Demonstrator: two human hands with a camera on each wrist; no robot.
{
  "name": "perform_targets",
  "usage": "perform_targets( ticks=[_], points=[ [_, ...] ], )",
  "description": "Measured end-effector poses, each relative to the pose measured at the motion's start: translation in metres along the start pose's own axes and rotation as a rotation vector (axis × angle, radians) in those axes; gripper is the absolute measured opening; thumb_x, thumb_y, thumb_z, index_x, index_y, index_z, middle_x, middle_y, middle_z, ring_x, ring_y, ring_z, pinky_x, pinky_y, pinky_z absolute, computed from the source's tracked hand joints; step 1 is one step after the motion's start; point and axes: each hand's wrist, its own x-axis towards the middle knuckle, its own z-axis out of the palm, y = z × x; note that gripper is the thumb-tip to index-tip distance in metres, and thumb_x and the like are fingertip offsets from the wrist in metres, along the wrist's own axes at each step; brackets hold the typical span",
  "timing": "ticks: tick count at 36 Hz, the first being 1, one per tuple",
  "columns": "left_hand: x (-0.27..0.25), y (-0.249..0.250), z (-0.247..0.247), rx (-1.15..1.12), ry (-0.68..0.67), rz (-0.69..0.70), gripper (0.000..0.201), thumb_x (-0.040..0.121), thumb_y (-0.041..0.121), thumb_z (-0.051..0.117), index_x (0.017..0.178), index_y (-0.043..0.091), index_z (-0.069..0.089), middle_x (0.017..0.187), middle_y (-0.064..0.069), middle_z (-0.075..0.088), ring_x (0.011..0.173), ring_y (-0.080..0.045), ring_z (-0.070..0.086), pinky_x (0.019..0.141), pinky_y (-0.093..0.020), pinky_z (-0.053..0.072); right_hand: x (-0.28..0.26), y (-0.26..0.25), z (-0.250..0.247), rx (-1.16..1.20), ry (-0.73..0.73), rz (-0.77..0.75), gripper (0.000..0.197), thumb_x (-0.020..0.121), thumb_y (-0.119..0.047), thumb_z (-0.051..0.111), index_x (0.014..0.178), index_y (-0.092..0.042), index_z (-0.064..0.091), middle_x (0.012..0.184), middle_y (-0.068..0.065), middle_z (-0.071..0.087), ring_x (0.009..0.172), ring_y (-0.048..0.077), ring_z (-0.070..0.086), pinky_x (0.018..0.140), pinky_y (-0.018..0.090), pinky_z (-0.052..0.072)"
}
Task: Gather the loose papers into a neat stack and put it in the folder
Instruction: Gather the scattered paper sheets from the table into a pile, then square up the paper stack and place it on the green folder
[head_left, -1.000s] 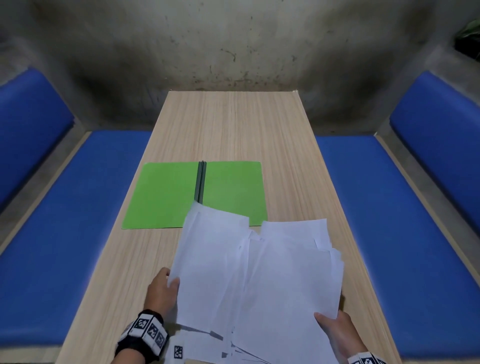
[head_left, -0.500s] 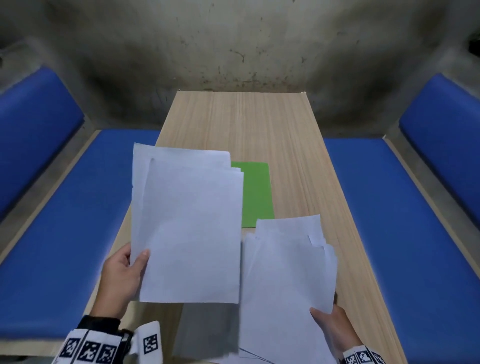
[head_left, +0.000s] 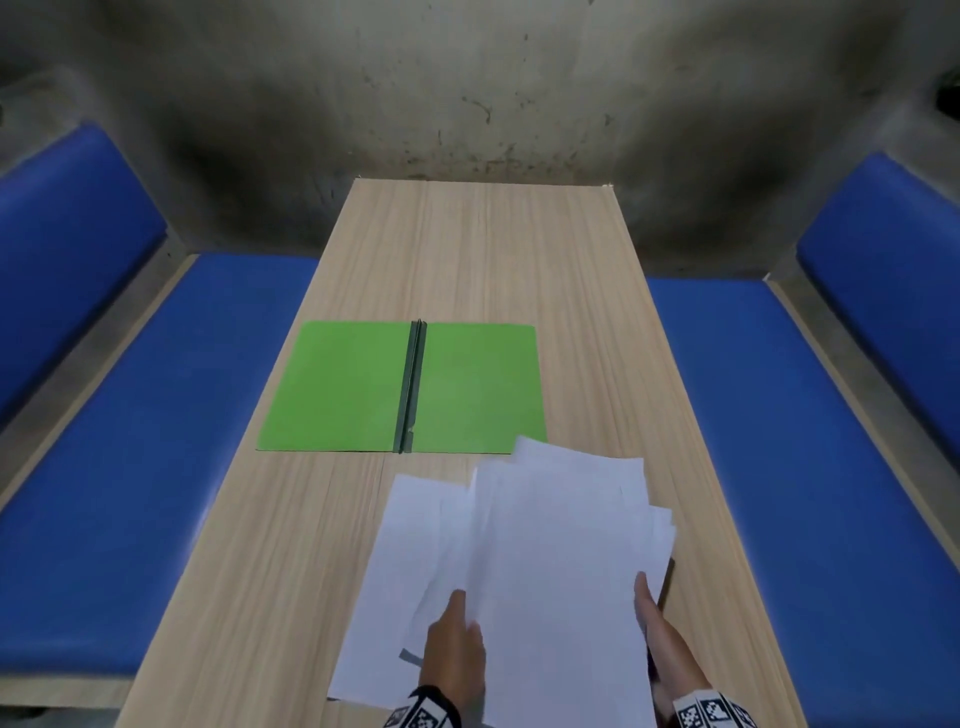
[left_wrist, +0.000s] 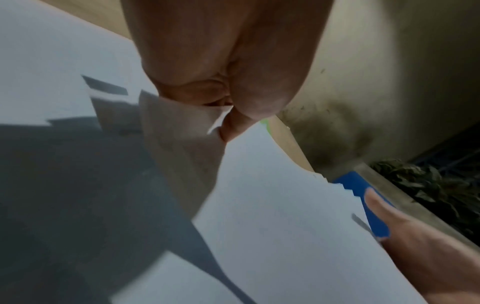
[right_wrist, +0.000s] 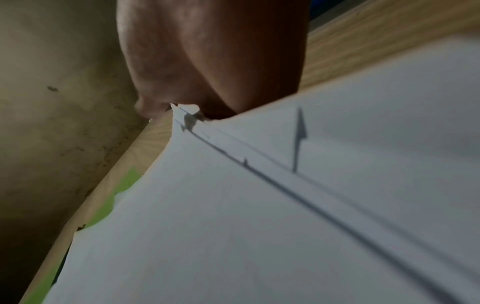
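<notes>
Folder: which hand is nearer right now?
Roughly level; left hand marginally nearer, below the folder spine. Right hand sits off past its right edge. Both grip the papers.

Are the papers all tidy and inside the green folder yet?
Not yet. The papers are together but fanned out, edges uneven. The left hand and right hand are holding them. The folder lies open, nothing inside. Left: square up, put in.

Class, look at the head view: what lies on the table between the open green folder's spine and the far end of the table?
Nothing: only bare wooden table runs from the open green folder to the far edge, as the head view shows.
</notes>
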Motion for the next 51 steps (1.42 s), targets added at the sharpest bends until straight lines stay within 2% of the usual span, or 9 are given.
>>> perform_targets(
  ticks=[7, 14, 23, 29, 34, 38, 43, 46, 51],
  points=[
    [0.005, -0.003, -0.016, 0.12, 0.206, 0.029, 0.015, 0.095, 0.028, 0.051, 0.088, 0.018, 0.059, 0.094, 0.002, 0.055, 0.086, -0.012, 0.053, 0.078, -0.028, 0.047, 0.014, 0.014, -0.005, -0.197, 0.077, -0.167, 0.042, 0.087, 0.004, 0.062, 0.128, 0.007, 0.055, 0.114, 0.02, 0.069, 0.098, 0.033, 0.067, 0.074, 0.036, 0.054],
    [0.028, -0.032, -0.058, 0.337, 0.326, -0.299, 0.078, 0.081, 0.057, 0.063, 0.14, 0.016, 0.032, 0.141, -0.009, 0.034, 0.129, -0.029, 0.035, 0.104, -0.041, 0.041, 0.001, 0.004, -0.013, -0.111, 0.047, -0.246, 0.029, 0.089, 0.004, 0.06, 0.118, 0.001, 0.059, 0.103, 0.017, 0.071, 0.091, 0.032, 0.068, 0.061, 0.032, 0.056],
    [0.049, -0.03, -0.067, 0.176, 0.185, -0.295, 0.066, 0.074, 0.037, 0.079, 0.126, 0.01, 0.047, 0.123, -0.01, 0.056, 0.113, -0.029, 0.057, 0.088, -0.038, 0.05, 0.0, -0.001, -0.046, -0.009, 0.135, -0.255, 0.031, 0.09, 0.004, 0.058, 0.121, 0.004, 0.056, 0.106, 0.02, 0.068, 0.095, 0.037, 0.064, 0.081, 0.043, 0.051],
    [0.052, -0.031, -0.074, -0.044, 0.127, -0.145, 0.015, 0.084, 0.009, 0.063, 0.07, 0.011, 0.057, 0.07, 0.003, 0.062, 0.062, -0.014, 0.055, 0.057, -0.019, 0.043, 0.003, -0.003, -0.054, 0.012, 0.127, -0.238, 0.036, 0.088, 0.002, 0.061, 0.123, 0.007, 0.056, 0.115, 0.025, 0.068, 0.105, 0.041, 0.064, 0.102, 0.058, 0.042],
    [0.047, -0.027, -0.079, -0.361, -0.117, -0.231, 0.018, 0.083, -0.001, 0.059, 0.084, 0.01, 0.074, 0.09, -0.011, 0.077, 0.088, -0.033, 0.073, 0.081, -0.041, 0.06, -0.003, -0.008, -0.032, -0.003, -0.025, -0.223, 0.069, 0.052, -0.01, 0.087, 0.116, 0.001, 0.063, 0.11, 0.022, 0.072, 0.105, 0.043, 0.066, 0.094, 0.054, 0.049],
    [0.047, -0.031, -0.081, -0.636, -0.261, -0.367, 0.048, 0.076, 0.047, 0.07, 0.098, 0.005, 0.077, 0.105, -0.019, 0.075, 0.105, -0.043, 0.068, 0.098, -0.051, 0.05, -0.006, -0.012, 0.001, -0.009, -0.09, -0.21, 0.037, 0.08, 0.007, 0.061, 0.116, 0.0, 0.063, 0.108, 0.023, 0.072, 0.099, 0.042, 0.069, 0.083, 0.048, 0.054],
    [0.048, -0.025, -0.082, -0.92, -0.474, -0.397, 0.091, 0.073, 0.09, 0.032, 0.13, 0.026, 0.063, 0.134, -0.013, 0.062, 0.124, -0.035, 0.059, 0.109, -0.053, 0.041, -0.007, -0.007, 0.036, -0.151, -0.171, -0.203, 0.039, 0.072, 0.009, 0.057, 0.109, 0.001, 0.066, 0.106, 0.023, 0.073, 0.099, 0.038, 0.07, 0.083, 0.046, 0.055],
    [0.034, -0.008, -0.084, -0.746, -0.389, -0.354, 0.075, 0.088, 0.07, 0.043, 0.149, 0.027, 0.037, 0.153, -0.003, 0.042, 0.143, -0.026, 0.037, 0.12, -0.047, 0.021, 0.004, 0.002, 0.047, -0.276, -0.113, -0.217, 0.046, 0.075, 0.014, 0.048, 0.115, -0.001, 0.064, 0.106, 0.02, 0.074, 0.1, 0.037, 0.07, 0.087, 0.047, 0.056],
    [0.028, -0.008, -0.066, -0.741, -0.225, -0.309, 0.041, 0.082, -0.01, 0.068, 0.122, -0.005, 0.06, 0.106, -0.023, 0.073, 0.098, -0.038, 0.071, 0.08, -0.042, 0.059, 0.011, 0.011, 0.062, -0.791, 0.077, -0.372, 0.048, 0.081, -0.005, 0.048, 0.127, -0.02, 0.053, 0.121, 0.002, 0.065, 0.101, 0.018, 0.062, 0.094, 0.031, 0.05]
  ],
)
